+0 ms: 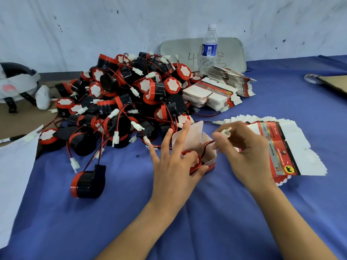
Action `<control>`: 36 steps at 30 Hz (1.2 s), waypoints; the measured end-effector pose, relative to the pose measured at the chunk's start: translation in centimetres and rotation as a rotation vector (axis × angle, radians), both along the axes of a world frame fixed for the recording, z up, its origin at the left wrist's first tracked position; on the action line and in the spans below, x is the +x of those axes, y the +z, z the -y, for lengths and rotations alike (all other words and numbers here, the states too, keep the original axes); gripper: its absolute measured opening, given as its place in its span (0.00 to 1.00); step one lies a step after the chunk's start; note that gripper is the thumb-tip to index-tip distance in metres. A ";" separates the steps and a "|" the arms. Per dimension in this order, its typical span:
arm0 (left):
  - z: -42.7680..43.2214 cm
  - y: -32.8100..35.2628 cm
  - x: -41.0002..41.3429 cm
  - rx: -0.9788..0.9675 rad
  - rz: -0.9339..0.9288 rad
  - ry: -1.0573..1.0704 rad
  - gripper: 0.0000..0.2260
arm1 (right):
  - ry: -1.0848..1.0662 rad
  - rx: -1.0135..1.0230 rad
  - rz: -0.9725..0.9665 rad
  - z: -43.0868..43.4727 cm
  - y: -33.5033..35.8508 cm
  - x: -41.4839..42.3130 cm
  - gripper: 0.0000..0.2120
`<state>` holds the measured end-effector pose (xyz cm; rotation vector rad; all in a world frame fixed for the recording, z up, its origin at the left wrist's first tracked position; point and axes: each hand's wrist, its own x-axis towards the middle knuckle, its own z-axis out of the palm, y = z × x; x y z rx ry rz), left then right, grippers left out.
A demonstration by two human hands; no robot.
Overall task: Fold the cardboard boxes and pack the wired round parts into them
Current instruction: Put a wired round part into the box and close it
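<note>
A small folded cardboard box (195, 139) stands open on the blue cloth, its lid flap up. My left hand (174, 162) holds a red-and-black round part (195, 162) at the box's mouth with thumb and lower fingers, the other fingers spread straight. My right hand (244, 151) pinches that part's white connector (226, 131), and the red-black wire (206, 145) runs from it down into the box. A big pile of wired round parts (127, 98) lies behind. One loose part (88, 182) lies in front of the pile.
Fanned flat box blanks (281, 147) lie under my right hand, with more stacks (216, 94) behind. A water bottle (209, 49) stands against a grey board at the wall. White paper (15, 169) covers the left edge. A helmet-like object (16, 85) sits far left.
</note>
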<state>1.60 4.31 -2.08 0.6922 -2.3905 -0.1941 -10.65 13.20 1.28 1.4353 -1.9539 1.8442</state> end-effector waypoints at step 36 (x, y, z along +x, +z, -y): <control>0.2 -1.1 -0.4 0.021 -0.171 -0.128 0.13 | -0.158 0.364 -0.613 1.1 -1.8 0.0 0.06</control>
